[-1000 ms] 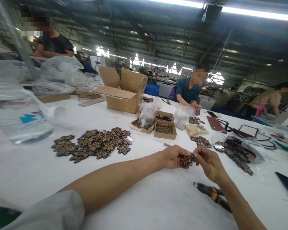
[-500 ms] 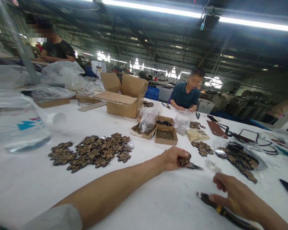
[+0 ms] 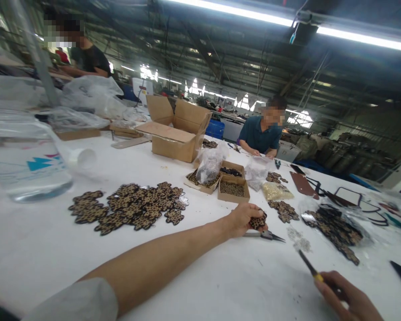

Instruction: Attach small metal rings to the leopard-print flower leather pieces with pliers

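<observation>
My left hand (image 3: 244,220) is closed, pinching a leopard-print patch (image 3: 258,220) with a dark scalloped edge. Under and beside that hand, pointed-nose pliers (image 3: 267,235) lie on the white table. My right hand (image 3: 347,294), at the lower right, is wrapped round slim dark pliers (image 3: 308,263) with a yellow band on the handle. Their tip points up toward a scatter of tiny clear or silvery pieces (image 3: 299,239). What the tip holds, if anything, is too small to make out.
Loose leopard-print patches (image 3: 137,207) pile up at left; more spill from a plastic bag (image 3: 337,229) at right. Small trays of studs (image 3: 233,189), an open carton (image 3: 175,145) and a large water bottle (image 3: 30,165) stand beyond. A co-worker (image 3: 262,133) sits across the table.
My right hand has taken up the pliers, which lay lower along the table, and turned their tip toward the tiny pieces. My left hand still pinches the patch, now tilted more toward me.
</observation>
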`<state>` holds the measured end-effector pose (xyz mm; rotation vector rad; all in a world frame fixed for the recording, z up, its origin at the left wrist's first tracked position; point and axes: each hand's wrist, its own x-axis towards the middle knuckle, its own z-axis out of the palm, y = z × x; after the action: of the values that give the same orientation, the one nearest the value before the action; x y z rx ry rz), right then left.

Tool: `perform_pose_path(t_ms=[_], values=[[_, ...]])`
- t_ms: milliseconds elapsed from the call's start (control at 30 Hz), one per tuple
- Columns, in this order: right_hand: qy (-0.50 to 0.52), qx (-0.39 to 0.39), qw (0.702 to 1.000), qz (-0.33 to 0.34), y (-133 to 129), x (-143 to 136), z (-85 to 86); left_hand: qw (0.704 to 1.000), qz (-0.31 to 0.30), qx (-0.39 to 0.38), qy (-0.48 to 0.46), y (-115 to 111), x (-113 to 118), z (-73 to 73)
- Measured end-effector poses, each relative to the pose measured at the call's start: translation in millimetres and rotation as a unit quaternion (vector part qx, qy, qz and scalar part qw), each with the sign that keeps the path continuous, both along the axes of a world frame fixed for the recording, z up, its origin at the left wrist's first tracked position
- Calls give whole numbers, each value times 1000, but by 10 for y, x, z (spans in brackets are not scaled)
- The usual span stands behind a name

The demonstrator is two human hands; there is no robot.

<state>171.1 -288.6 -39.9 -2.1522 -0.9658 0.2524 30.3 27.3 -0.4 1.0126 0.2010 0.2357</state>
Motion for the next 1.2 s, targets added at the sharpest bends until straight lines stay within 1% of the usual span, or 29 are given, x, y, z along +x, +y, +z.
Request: perform_pose_path(t_ms=[33,67,100,133,167,200,233,267,333,367,400,433,533,600,667,733,800,867,967,1033,1200], values=[[72,24,997,-30,37,45,105,1000,12,6,-1,-5,4,6],[150,61,985,-53,92,90,218,1000,23,12,-1,-10,10,8],[229,113,964,-67,164,130,329,999,32,16,-2,-13,14,6],[304,173,934,-71,253,159,430,999,40,19,-4,-13,19,2],[373,221,899,-58,357,170,516,999,47,22,-7,-12,22,-5],[428,252,867,-38,471,162,583,998,52,24,-9,-8,23,-11],[468,265,843,-14,590,135,633,998,56,25,-11,-3,24,-16],[496,264,827,8,710,93,668,998,59,26,-13,2,23,-18],[521,248,816,31,931,-17,718,997,64,29,-16,10,21,-10],[519,239,820,35,1026,-73,743,997,70,32,-19,11,20,1],[506,231,830,35,1109,-122,770,996,78,38,-22,10,19,15],[477,228,848,33,1178,-162,798,995,87,45,-26,7,18,32],[313,217,924,21,1320,-216,833,990,118,72,-36,-7,16,93],[193,192,962,22,1370,-209,764,986,137,87,-42,-12,14,130],[82,154,984,29,1388,-191,620,980,158,113,-44,-19,6,163],[-24,135,990,39,1381,-178,445,971,174,156,-41,-37,-11,194],[-112,147,982,44,1365,-177,289,959,188,207,-39,-75,-39,226],[-173,155,972,32,1360,-185,181,948,195,248,-48,-127,-72,259],[-230,124,965,-1,1384,-204,100,936,202,279,-72,-208,-116,299],[-257,120,959,-9,1408,-213,71,932,202,288,-87,-246,-136,314],[-305,131,943,13,1422,-211,42,916,207,328,-106,-270,-168,330]])
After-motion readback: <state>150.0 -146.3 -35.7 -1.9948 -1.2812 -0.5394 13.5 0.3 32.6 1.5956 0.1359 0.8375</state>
